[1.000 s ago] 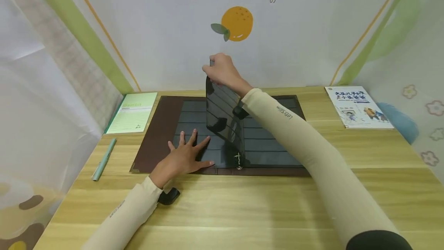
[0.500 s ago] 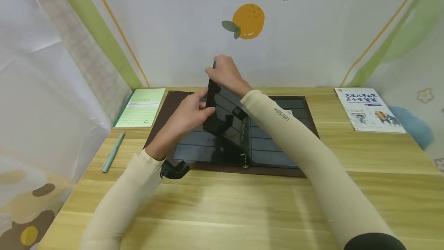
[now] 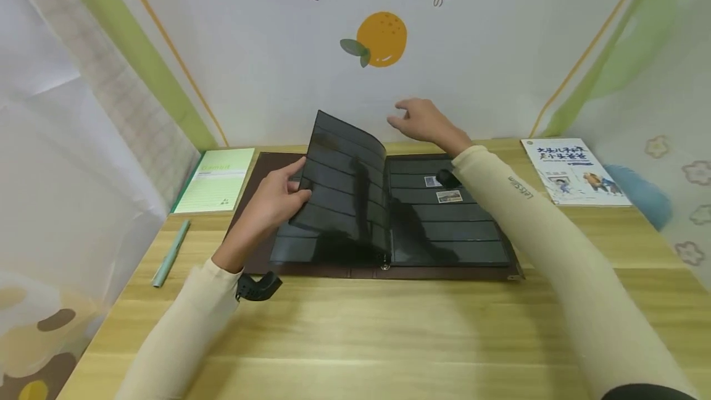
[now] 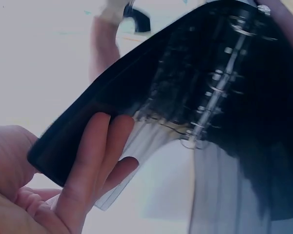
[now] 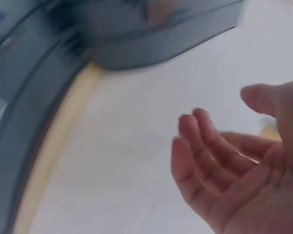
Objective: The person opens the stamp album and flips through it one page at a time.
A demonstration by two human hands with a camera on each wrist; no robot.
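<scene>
A stamp album with a brown cover (image 3: 276, 161) lies spread on the table. One black pocket page (image 3: 344, 184) stands raised and curved over the left side. My left hand (image 3: 272, 199) pinches that page by its outer edge, thumb on one face and fingers on the other, as the left wrist view confirms. Metal rings (image 4: 219, 87) run down the album's spine. Two small stamps (image 3: 449, 196) sit in the right-hand page, partly behind my right wrist. My right hand (image 3: 424, 121) hovers above the album's back edge, apart from the page, fingers loosely bent around nothing (image 5: 234, 170).
A green notepad (image 3: 213, 181) lies at the back left, with a pale green pen (image 3: 171, 254) in front of it. At the back right is a white picture book (image 3: 574, 171). A printed curtain (image 3: 472, 54) hangs behind the table (image 3: 389, 338).
The raised page has swung left and lower, now in my left hand. My right hand has let go of it and moved right. Two stamps on the right page have come into view.
</scene>
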